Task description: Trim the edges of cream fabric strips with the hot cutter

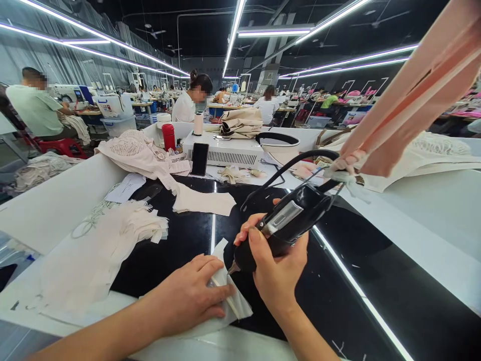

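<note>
My right hand (276,271) is wrapped round a black corded handheld tool (289,220) with a silver panel. Its narrow metal tip (233,268) points down and left, close to the edge of a pale fabric piece (240,303); whether they touch I cannot tell. A pink cloth strip (406,95), knotted at the tool's upper end, runs up to the right. My left hand (199,288) lies over the fabric piece with fingers spread, pressing it onto the glossy black work surface (323,301). Part of the fabric is hidden under that hand.
Pale fabric pieces (101,255) are heaped at the left. Further back are a cream cut piece (203,199), a phone (200,159), a red flask (169,137) and a white vented box (225,153). Beyond the white side walls, people work at sewing machines.
</note>
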Available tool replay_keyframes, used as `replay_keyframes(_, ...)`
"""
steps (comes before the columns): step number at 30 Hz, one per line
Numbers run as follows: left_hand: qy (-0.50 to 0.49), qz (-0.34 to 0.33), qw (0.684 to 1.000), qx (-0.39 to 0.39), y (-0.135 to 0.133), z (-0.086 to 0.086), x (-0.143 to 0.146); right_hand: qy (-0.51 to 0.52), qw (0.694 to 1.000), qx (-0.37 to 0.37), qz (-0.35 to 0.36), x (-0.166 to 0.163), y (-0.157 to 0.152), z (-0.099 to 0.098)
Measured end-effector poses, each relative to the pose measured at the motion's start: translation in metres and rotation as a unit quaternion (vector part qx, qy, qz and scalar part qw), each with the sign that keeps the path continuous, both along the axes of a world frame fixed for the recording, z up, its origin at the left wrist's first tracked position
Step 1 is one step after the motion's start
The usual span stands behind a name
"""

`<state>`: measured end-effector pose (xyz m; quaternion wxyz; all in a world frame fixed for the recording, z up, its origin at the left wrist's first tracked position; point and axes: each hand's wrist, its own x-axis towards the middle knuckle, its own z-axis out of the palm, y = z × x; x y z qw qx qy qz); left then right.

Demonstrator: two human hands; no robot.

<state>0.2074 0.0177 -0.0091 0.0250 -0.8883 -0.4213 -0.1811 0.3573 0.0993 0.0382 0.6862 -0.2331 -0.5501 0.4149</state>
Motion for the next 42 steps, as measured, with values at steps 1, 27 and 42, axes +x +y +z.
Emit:
replay_keyframes(1,-0.005,0.011,1.000,0.006,-0.003,-0.001,0.002,-0.003,1.000,0.000,-0.002,0.001,-0.001,0.000)
replay_keyframes(27,-0.064,-0.061,0.985,-0.145,0.035,0.013,-0.035,0.006,1.000,0.003,0.013,0.004,-0.005,0.004)
replay_keyframes(42,0.000,-0.052,0.995,-0.089,0.028,0.004,-0.035,0.018,1.000,-0.010,0.020,-0.001,0.003,0.003)
